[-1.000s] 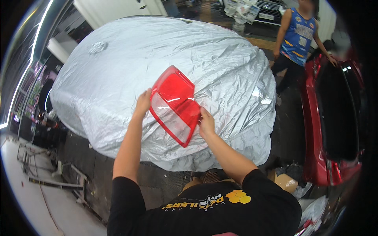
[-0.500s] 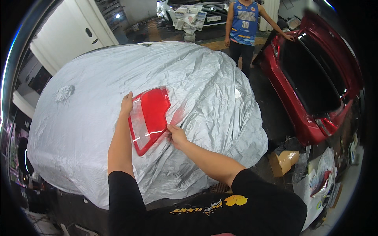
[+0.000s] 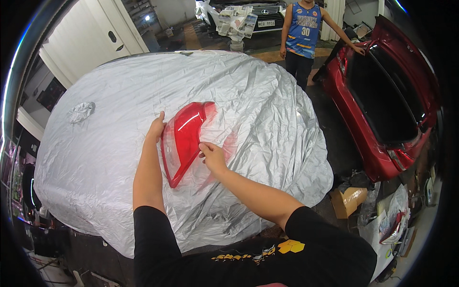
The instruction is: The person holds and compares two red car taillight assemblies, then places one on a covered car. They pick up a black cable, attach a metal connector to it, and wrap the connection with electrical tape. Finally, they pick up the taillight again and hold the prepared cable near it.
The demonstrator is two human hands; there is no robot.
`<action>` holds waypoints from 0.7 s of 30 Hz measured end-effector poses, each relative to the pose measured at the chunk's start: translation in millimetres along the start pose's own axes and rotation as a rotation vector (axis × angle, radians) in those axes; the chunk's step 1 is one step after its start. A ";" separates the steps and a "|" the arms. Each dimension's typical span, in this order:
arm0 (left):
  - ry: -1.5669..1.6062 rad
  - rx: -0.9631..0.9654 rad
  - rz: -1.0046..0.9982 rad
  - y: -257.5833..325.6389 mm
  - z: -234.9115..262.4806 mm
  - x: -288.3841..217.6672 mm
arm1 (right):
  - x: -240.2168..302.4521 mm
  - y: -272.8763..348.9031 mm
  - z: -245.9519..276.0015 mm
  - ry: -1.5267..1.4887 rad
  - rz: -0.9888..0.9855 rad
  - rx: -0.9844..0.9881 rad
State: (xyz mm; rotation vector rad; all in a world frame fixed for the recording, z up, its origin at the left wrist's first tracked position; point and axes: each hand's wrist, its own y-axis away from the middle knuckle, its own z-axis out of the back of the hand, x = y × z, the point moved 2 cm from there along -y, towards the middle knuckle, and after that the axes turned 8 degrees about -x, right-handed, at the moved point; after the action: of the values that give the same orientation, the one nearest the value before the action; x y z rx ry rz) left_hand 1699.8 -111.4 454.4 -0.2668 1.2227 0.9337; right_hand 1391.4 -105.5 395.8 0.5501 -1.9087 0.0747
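Holding red lens—LH, RH, opp. sides

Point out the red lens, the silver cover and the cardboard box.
Red lens (image 3: pixel 185 139), head view: its red section.
Silver cover (image 3: pixel 103 148), head view: bare stretch on its left side.
Cardboard box (image 3: pixel 349 201), head view: roughly its visible middle.

From where I stand, this is a car workshop: at the back a car shows its front beside sheets of newspaper, to the right stands a red tailgate, and a red-and-clear lamp lens is held over a silver cover draped on something large and rounded.
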 end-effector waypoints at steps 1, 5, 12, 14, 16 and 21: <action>0.013 -0.003 0.000 0.0 -2.1 1.9 | 2.0 -4.6 1.6 0.020 0.020 0.005; -0.284 0.028 -0.108 2.3 -35.2 -4.4 | 3.3 -17.9 31.0 0.120 0.041 0.001; -0.494 -0.074 -0.319 -5.1 -31.9 10.7 | -3.9 -5.3 42.7 -0.008 -0.011 0.025; -0.498 -0.031 -0.374 10.0 -43.2 2.0 | 1.6 -4.4 48.1 -0.009 -0.026 0.050; -0.466 -0.084 -0.347 16.2 -27.8 4.9 | 4.1 1.5 39.7 -0.011 -0.036 0.086; -0.463 -0.132 -0.385 46.3 -15.5 -3.1 | 1.5 5.0 38.8 0.006 -0.020 0.058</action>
State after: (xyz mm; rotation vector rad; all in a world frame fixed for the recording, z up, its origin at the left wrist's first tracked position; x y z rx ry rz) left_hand 1655.3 -94.1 465.1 -0.3529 0.6537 0.6885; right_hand 1355.4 -113.3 382.5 0.6070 -1.9002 0.1187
